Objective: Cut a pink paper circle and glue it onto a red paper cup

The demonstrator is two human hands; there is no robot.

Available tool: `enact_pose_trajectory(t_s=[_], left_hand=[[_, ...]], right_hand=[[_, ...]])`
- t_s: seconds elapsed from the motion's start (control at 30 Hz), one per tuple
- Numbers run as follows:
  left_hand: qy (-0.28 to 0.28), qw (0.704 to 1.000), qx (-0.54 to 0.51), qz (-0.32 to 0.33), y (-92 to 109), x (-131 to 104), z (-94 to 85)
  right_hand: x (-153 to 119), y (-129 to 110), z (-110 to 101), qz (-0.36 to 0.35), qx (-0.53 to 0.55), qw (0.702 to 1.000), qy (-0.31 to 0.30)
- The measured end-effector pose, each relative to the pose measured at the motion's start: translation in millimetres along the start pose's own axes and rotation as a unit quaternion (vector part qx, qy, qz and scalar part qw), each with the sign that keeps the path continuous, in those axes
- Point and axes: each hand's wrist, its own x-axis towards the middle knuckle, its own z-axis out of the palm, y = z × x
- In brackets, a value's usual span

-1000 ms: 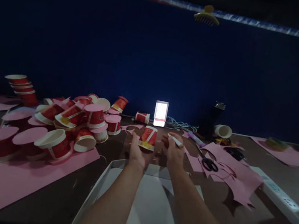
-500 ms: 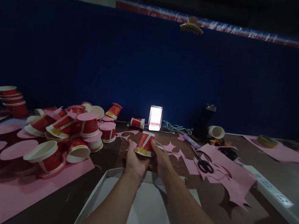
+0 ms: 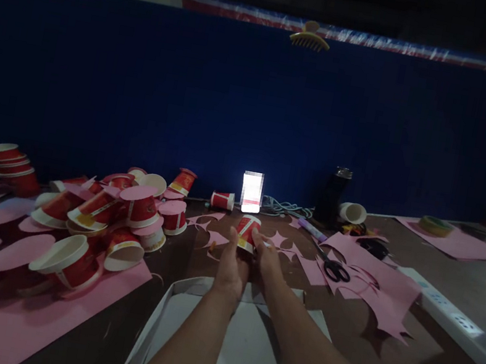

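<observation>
A red paper cup (image 3: 247, 230) with a white strip and a yellow lower band is held upside down between both hands, just above the far edge of the box. My left hand (image 3: 231, 268) supports it from the left and beneath, fingers closed about it. My right hand (image 3: 267, 263) grips its right side. A small pale thing shows at the right fingers, too blurred to name. Below my forearms lies an open white box (image 3: 182, 315). Behind the cup a lit phone (image 3: 252, 193) stands upright, beside a red cup (image 3: 222, 200) lying on its side.
Heaped red cups (image 3: 137, 207), several with pink paper discs, crowd the left over pink paper (image 3: 58, 325). To the right are scissors (image 3: 334, 270), cut pink sheets (image 3: 377, 275), a purple marker (image 3: 312, 229), a black bottle (image 3: 332, 198), a power strip (image 3: 446, 312) and tape (image 3: 435, 226).
Both hands have shifted slightly right with the cup. The cup has turned and tilted, and my left fingers have closed further round it. The view has moved a little.
</observation>
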Motion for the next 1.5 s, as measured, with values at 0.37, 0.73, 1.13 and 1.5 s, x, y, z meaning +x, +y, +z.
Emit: enact_pose_trajectory(t_s=[0.37, 0.73, 1.13, 1.5], left_hand=[[0.051, 0.996, 0.071, 0.014, -9.4, 6.2, -7.4], [0.109, 0.993, 0.024, -0.023, -5.0, 8.8, -7.4], [0.111, 0.992, -0.013, -0.050, 6.4, 1.6, 2.3], [0.097, 0.995, 0.026, -0.001, 6.0, 9.7, -8.9]], right_hand=[[-0.7, 5.9, 0.4, -0.023, -0.081, 0.996, 0.033], [-6.2, 1.7, 7.2, -0.089, -0.206, 0.973, 0.049], [-16.3, -8.4, 7.9, -0.105, -0.227, 0.968, 0.008], [-19.8, -32.7, 1.8, -0.273, -0.206, 0.938, 0.062]])
